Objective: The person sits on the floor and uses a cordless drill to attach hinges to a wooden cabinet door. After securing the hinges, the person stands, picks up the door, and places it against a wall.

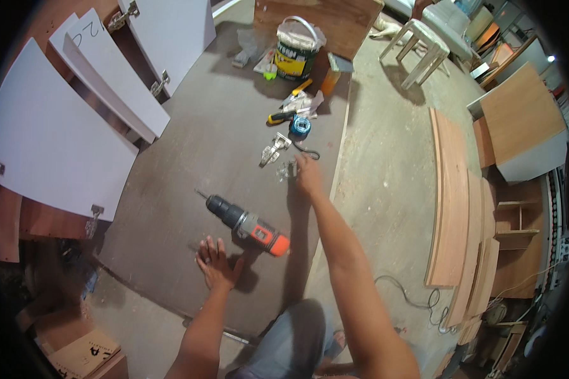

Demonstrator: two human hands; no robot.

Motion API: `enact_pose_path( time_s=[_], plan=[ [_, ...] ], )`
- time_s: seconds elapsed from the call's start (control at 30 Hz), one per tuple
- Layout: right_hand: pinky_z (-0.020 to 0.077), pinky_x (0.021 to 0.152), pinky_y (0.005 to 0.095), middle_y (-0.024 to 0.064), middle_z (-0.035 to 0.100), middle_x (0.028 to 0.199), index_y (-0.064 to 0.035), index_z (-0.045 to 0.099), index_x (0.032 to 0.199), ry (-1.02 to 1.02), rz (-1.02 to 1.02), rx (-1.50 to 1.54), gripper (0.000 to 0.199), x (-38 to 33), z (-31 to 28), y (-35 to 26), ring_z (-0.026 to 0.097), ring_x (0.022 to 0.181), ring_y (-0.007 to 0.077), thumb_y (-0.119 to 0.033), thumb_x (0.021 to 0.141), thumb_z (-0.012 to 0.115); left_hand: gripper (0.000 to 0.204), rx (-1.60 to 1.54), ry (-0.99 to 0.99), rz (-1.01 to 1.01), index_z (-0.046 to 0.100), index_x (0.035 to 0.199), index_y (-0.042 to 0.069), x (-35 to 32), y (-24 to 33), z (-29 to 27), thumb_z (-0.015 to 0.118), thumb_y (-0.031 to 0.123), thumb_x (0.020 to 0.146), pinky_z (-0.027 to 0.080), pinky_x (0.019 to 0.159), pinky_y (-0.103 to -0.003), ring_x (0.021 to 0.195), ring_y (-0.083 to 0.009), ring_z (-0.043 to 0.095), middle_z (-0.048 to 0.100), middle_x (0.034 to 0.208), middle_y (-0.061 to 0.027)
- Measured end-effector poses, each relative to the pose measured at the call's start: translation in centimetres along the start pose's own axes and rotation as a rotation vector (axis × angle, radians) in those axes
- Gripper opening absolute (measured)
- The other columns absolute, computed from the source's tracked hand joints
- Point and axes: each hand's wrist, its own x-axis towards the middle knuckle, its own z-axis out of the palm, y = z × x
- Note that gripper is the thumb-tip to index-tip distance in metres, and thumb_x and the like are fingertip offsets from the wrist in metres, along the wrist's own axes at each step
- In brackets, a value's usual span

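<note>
Left hand (216, 260) flat, fingers spread, on dark board (189, 164), lower centre, holding nothing. Drill (246, 225) just beside it. Right hand (308, 175) reaches small metal hardware (288, 169) mid-frame; grip can't tell.

Small pile of shiny metal screws (287, 169) on dark board, black-and-orange cordless drill (246, 225) lying on its side, bit pointing upper left

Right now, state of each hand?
Left hand: open, flat on the board, beside the drill, holding nothing.
Right hand: reaching at the small metal parts; grip cannot be told.
</note>
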Motion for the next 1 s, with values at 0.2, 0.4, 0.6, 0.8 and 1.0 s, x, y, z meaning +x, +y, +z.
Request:
enact_pose_path(
  time_s=[0.2, 0.4, 0.6, 0.8, 1.0],
  plan=[
    [0.0492, 0.092, 0.0399, 0.009, 0.059, 0.118, -0.0164, 0.067, 0.113, -0.231, -0.013, -0.091, 0.033, 2.1, 0.2, -2.0, 0.055, 0.108, 0.0298, -0.006, 0.083, 0.058, 0.095, 0.008, -0.033, -0.039, 0.016, 0.151, 0.008, 0.2, -0.4, -0.7, 0.06, 0.058, 0.083, 0.006, 0.116, -0.06, 0.148, -0.0391, 0.004, 0.008, 0.159, -0.0201],
    [0.0508, 0.084, 0.0416, 0.0124, 0.056, 0.102, -0.0086, 0.062, 0.101, -0.174, -0.049, -0.139, 0.017, 1.7, 1.0, -2.0, 0.056, 0.1, 0.0308, -0.009, 0.086, 0.053, 0.093, 0.014, -0.032, -0.022, 0.019, 0.15, 0.007, 0.2, -0.3, -0.8, 0.058, 0.059, 0.083, 0.006, 0.116, -0.06, 0.147, -0.0391, 0.006, 0.011, 0.158, -0.0207],
    [0.0486, 0.081, 0.0449, 0.0194, 0.053, 0.099, -0.004, 0.05, 0.103, -0.138, -0.041, -0.103, 0.018, 1.7, 1.7, -2.8, 0.054, 0.1, 0.037, -0.002, 0.085, 0.05, 0.093, 0.012, -0.02, -0.011, 0.018, 0.15, 0.008, 0.0, -0.7, -0.6, 0.058, 0.059, 0.084, 0.007, 0.116, -0.06, 0.147, -0.0399, 0.006, 0.012, 0.157, -0.0221],
    [0.0474, 0.08, 0.0456, 0.0222, 0.053, 0.097, -0.0033, 0.049, 0.104, -0.012, -0.055, 0.033, 0.029, 1.1, 3.2, -1.1, 0.054, 0.095, 0.0404, 0.004, 0.078, 0.056, 0.095, 0.002, -0.028, -0.001, 0.014, 0.15, 0.008, 0.1, -0.7, -0.3, 0.06, 0.057, 0.083, 0.005, 0.116, -0.06, 0.147, -0.0389, 0.003, 0.008, 0.158, -0.0207],
    [0.0496, 0.073, 0.0346, 0.014, 0.057, 0.093, -0.0028, 0.051, 0.113, 0.062, 0.427, 0.719, 0.032, 1.6, 4.0, 0.2, 0.059, 0.086, 0.0267, 0.005, 0.083, 0.058, 0.094, -0.025, -0.006, 0.003, 0.014, 0.15, 0.008, 0.2, -0.5, -0.9, 0.06, 0.056, 0.083, 0.007, 0.115, -0.062, 0.147, -0.0396, 0.005, 0.01, 0.157, -0.0215]
  ],
)
